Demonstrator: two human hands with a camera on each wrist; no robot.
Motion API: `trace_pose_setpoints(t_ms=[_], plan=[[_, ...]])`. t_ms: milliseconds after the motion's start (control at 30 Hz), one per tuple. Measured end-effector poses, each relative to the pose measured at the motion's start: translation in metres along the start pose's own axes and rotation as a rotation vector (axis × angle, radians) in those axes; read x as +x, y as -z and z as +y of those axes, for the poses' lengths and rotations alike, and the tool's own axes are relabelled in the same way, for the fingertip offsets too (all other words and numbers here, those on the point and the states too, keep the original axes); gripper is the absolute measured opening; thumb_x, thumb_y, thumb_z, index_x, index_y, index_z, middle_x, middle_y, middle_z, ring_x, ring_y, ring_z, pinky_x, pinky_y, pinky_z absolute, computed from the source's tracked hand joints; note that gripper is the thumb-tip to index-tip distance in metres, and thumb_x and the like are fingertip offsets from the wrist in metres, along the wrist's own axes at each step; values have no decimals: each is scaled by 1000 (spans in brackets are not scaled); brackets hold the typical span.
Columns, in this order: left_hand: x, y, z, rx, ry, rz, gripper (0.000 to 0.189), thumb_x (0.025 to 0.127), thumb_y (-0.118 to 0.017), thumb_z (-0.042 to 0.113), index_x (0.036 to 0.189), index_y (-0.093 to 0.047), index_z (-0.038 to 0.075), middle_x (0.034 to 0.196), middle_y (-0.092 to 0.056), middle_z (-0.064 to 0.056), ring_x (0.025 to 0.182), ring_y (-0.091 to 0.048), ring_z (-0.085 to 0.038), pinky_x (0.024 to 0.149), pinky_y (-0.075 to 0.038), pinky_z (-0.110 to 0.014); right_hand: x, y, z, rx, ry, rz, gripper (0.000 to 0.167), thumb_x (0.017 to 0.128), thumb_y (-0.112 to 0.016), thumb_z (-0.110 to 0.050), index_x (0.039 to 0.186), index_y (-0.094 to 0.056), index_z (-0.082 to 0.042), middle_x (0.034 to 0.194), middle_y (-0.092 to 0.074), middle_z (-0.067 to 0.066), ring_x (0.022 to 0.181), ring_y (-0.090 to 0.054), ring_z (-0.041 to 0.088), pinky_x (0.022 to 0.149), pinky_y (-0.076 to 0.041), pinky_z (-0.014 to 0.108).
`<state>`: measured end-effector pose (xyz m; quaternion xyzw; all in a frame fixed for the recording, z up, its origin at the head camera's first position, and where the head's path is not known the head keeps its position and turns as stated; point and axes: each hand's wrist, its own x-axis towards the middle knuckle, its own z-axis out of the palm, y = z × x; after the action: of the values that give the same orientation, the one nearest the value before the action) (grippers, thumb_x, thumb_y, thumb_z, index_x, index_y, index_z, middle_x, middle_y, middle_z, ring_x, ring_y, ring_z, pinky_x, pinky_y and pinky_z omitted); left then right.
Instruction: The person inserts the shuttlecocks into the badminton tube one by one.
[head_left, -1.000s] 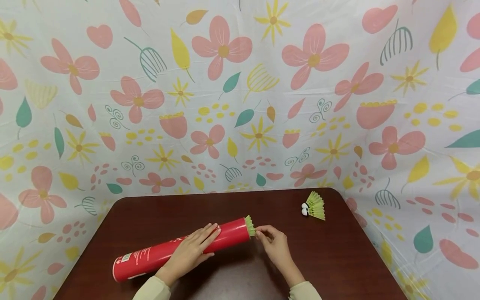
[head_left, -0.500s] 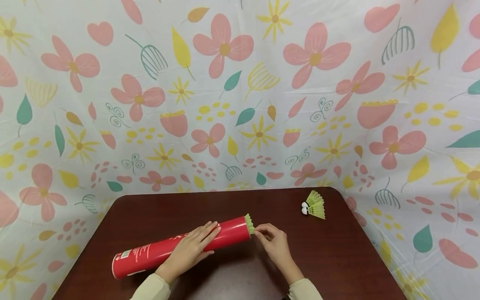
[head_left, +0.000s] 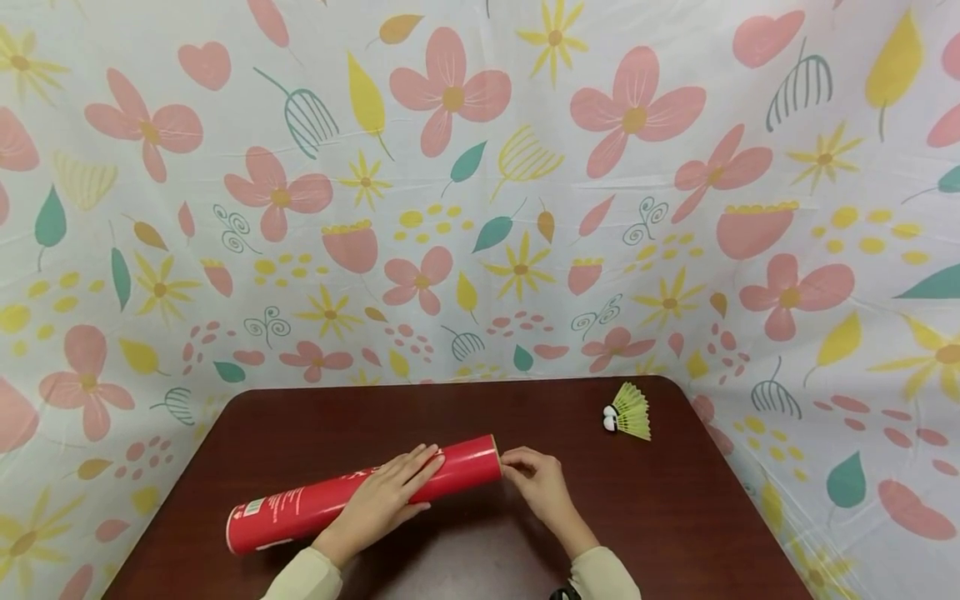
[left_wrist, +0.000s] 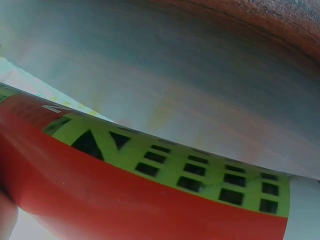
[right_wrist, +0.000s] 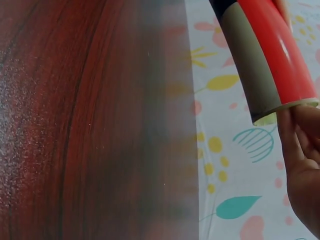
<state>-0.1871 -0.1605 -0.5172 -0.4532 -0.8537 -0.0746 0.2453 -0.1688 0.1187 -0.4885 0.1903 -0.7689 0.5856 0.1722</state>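
Observation:
A long red tube (head_left: 300,508) lies slanted across the table, its mouth toward the right. Across its middle my left hand (head_left: 386,500) holds it, fingers over the top and thumb along the near side. My right hand (head_left: 540,483) is at the mouth, thumb and index finger close together with their tips just inside the rim. In the right wrist view, the yellow feathers of a shuttlecock (right_wrist: 267,120) show just inside the mouth; the rest of it is hidden in the tube. The left wrist view shows the tube's green-and-black patterned band (left_wrist: 185,172) up close.
Yellow shuttlecocks (head_left: 633,410) with white heads lie together at the back right of the dark wooden table (head_left: 720,533). Behind the table hangs a flower-printed cloth (head_left: 480,192), which also rises along both sides.
The shuttlecock's feathers, which stuck out of the mouth before, have gone into the tube. My right hand has moved slightly left to the rim. The left hand has stayed in place.

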Motion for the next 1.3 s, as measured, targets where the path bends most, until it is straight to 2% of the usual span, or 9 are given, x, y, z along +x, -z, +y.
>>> trace_pose_setpoints(t_ms=[100, 267, 433, 600, 700, 867, 1000, 1100, 1300], plan=[[-1, -1, 1, -2, -4, -3, 88, 73, -84, 30, 147, -41, 10, 152, -37, -7, 132, -45, -28, 101, -44, -41, 1, 0, 3, -6, 18, -47, 10, 75, -71, 15, 80, -72, 7, 82, -70, 20, 76, -67, 33, 66, -57, 27], [-1, -2, 2, -3, 4, -18, 90, 72, -85, 29, 148, -39, 11, 153, -36, -6, 133, -44, -27, 103, -44, -40, 2, 4, 7, -19, 9, -95, 8, 75, -72, 12, 82, -73, 7, 84, -70, 19, 78, -68, 30, 66, -56, 25], [-1, -2, 1, -37, 34, -20, 91, 72, -85, 27, 148, -39, 11, 153, -36, -6, 134, -43, -27, 103, -43, -41, 0, 9, 20, -33, -6, -80, 9, 75, -74, 10, 83, -73, 5, 84, -70, 19, 75, -67, 27, 63, -56, 24], [-1, -1, -2, -28, 37, -15, 87, 75, -83, 30, 148, -39, 11, 153, -35, -7, 134, -42, -27, 103, -43, -43, 2, 20, 48, -69, 5, -47, 11, 78, -74, 3, 84, -74, -6, 84, -71, 8, 76, -67, 19, 65, -56, 23], [0, -1, -3, -24, 28, -15, 84, 78, -80, 32, 148, -39, 11, 153, -35, -7, 134, -43, -28, 103, -43, -43, 5, 36, 58, -142, 21, -9, 12, 80, -74, -1, 85, -73, -12, 85, -70, 3, 76, -66, 13, 65, -55, 23], [1, -1, -3, -22, 25, -10, 85, 77, -82, 32, 148, -39, 11, 153, -35, -7, 134, -43, -27, 103, -43, -42, 12, 69, 72, -282, 22, 94, 13, 80, -74, 0, 90, -73, -9, 85, -70, 2, 74, -65, 12, 62, -54, 25], [0, 0, -3, -32, 29, -8, 89, 74, -84, 28, 148, -39, 11, 153, -35, -7, 134, -43, -28, 103, -43, -42, 16, 98, 82, -382, -42, 147, 15, 83, -72, 0, 97, -72, -5, 90, -70, 6, 77, -66, 19, 64, -54, 26], [-1, 0, -2, -35, 26, -8, 87, 76, -82, 30, 148, -38, 11, 153, -35, -7, 133, -44, -28, 103, -43, -42, 19, 119, 87, -443, -97, 176, 16, 86, -70, -2, 102, -72, -2, 96, -70, 12, 83, -67, 27, 67, -56, 29], [-2, 2, -2, -35, 32, -17, 86, 77, -81, 30, 148, -38, 11, 153, -35, -7, 134, -43, -28, 103, -43, -42, 24, 151, 98, -492, -162, 258, 24, 87, -68, 2, 111, -67, 6, 104, -66, 23, 91, -66, 38, 74, -57, 39]])
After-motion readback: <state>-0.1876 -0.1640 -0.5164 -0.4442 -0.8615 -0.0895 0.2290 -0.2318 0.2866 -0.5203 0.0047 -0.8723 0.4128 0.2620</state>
